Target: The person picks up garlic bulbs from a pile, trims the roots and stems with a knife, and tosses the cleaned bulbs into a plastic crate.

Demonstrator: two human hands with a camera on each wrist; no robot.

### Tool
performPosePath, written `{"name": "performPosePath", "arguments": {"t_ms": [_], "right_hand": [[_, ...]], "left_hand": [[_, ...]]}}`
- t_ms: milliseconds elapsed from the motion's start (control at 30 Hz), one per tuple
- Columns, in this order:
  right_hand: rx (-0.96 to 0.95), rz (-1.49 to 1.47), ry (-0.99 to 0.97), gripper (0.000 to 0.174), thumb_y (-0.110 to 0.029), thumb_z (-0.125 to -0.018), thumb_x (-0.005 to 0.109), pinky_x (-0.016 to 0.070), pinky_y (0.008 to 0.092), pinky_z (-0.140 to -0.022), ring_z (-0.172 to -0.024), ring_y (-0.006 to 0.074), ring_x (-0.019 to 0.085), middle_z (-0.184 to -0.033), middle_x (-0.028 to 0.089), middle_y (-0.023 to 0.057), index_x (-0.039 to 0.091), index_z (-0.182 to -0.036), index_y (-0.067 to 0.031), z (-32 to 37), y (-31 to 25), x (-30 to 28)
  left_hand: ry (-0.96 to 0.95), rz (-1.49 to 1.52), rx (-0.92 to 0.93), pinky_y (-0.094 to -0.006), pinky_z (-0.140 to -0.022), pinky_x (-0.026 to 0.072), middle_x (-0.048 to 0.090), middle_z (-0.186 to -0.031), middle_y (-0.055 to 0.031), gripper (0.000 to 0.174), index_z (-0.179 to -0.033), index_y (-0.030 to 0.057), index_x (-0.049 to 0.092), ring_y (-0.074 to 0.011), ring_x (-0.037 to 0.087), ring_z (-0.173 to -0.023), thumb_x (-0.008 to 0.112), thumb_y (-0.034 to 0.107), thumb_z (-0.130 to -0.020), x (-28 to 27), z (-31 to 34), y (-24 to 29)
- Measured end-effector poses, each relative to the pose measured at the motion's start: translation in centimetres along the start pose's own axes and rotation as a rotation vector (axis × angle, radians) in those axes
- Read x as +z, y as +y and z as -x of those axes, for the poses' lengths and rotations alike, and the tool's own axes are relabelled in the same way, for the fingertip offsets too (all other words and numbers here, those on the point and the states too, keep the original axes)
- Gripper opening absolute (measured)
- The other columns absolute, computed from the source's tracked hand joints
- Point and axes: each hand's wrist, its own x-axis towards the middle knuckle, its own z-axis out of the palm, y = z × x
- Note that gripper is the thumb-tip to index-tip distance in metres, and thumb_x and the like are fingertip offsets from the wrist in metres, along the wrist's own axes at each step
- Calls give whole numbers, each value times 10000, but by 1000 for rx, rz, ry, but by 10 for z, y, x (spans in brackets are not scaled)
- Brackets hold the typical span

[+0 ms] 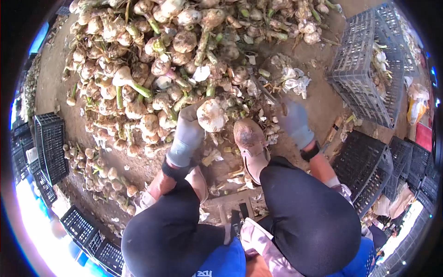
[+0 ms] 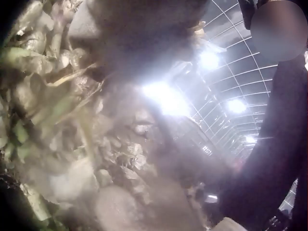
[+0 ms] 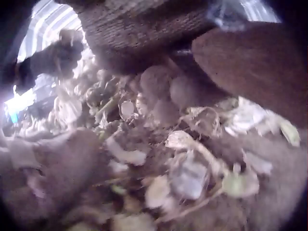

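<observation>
My gloved left hand grips a whitish garlic bulb at the near edge of a large heap of garlic. The bulb's round side faces up, just left of a dusty shoe. To the right, my gloved right hand is blurred and holds a thin, dark, blade-like tool that points up and left toward the heap. Curled fingertips of that hand show in the right wrist view, over cut stems and papery skins. The left wrist view is badly blurred.
A grey plastic crate with garlic scraps stands at the right, and black crates lie nearer. More black crates line the left side. Smaller bulbs are scattered on the dirt floor. A wooden-handled tool lies right of the right hand.
</observation>
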Motion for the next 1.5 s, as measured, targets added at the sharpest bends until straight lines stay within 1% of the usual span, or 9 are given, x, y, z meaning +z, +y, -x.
{"name": "performPosePath", "arguments": {"t_ms": [200,367,467,700,767,967,1200,1400,1500], "right_hand": [[5,-911,-250,233,-202,-817,631,482,257,-535,-597,126,606,-743,653,54,635,-960,-18,-6,-75,15],[416,-1423,-62,290,-172,-832,587,489,231,-594,-677,121,596,-791,629,79,605,-1010,55,-7,-64,12],[373,-1275,-167,164,-112,-794,615,426,229,-480,-557,74,549,-720,632,41,653,-921,-16,-2,-90,9],[-222,-426,-50,253,-177,-733,663,484,344,-555,-611,246,614,-723,632,110,634,-955,-59,-7,-75,-10],[-367,-258,-74,298,-134,-727,652,504,344,-613,-721,314,630,-833,647,150,647,-1023,-100,-16,-81,-16],[28,-44,-97,357,-250,-725,674,497,392,-679,-776,333,631,-835,650,164,636,-1027,-64,-25,-7,5],[-388,-340,414,329,-78,-739,692,534,298,-601,-667,259,645,-918,659,159,607,-1053,-28,-100,-99,13],[-371,-292,852,310,-192,-731,697,524,355,-565,-669,259,642,-891,647,117,607,-998,-63,-167,-131,-10],[-163,-275,405,480,-275,-712,720,510,398,-557,-664,293,631,-873,622,117,515,-1096,-73,-189,-129,-1]], "left_hand": [[-244,-1441,455,-363,-666,486,601,-772,-81,340,-996,84,593,-249,610,-714,613,52,-658,24,-15,-3],[154,-759,671,-364,-831,486,603,-1033,-94,372,-1149,17,525,-246,579,-943,612,157,-815,0,-21,3],[-114,16,-121,-293,-790,490,592,-1095,-125,375,-1215,-33,495,-183,595,-914,515,179,-906,-4,-20,-43],[-115,-741,-186,-254,-617,478,648,-881,-106,167,-962,31,615,-138,598,-737,569,92,-814,-8,-14,-21],[-18,-1199,597,-301,-568,489,653,-830,-129,167,-902,52,642,-182,619,-683,636,96,-741,-4,-12,-26],[440,-1030,904,-268,-583,532,677,-807,-96,242,-941,55,669,-166,649,-666,691,16,-703,-58,5,24],[1264,-1728,-249,-403,-764,480,576,-1060,-137,383,-1097,44,588,-283,580,-903,632,292,-809,-208,144,101],[388,-628,162,-274,-806,490,656,-956,-105,252,-1050,12,627,-170,619,-871,476,66,-855,-147,91,106],[-65,-488,-20,-268,-786,506,655,-980,-130,333,-1068,-63,581,-191,629,-925,491,211,-902,-104,38,85]]}}
